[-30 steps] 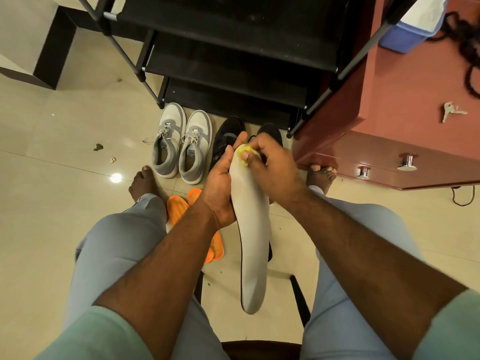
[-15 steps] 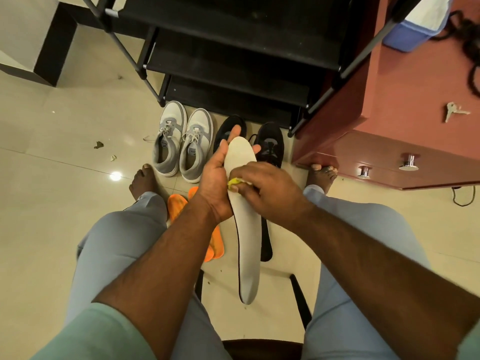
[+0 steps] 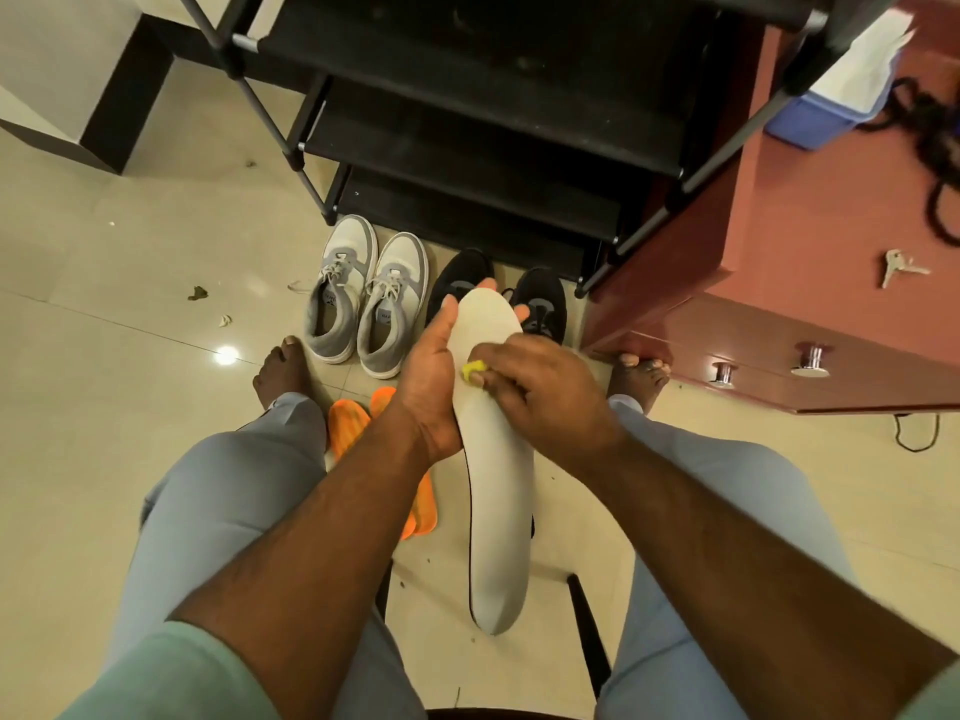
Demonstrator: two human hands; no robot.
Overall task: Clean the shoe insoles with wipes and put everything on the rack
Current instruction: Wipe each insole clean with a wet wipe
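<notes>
Left hand fingers curl behind the insole; right hand fingers pinch a yellow wipe against it.

the floor is glossy beige tile. directly on it, in front of my black shoe rack, stands a pair of grey-and-white sneakers, side by side, toes toward the rack. just right of them stands a pair of black sneakers. two orange insoles lie flat between my bare feet, partly overlapping. small bits of debris lie well to the left. the red-brown cabinet stands on the floor at right, touching the rack; keys and a blue box lie on its top.
</notes>
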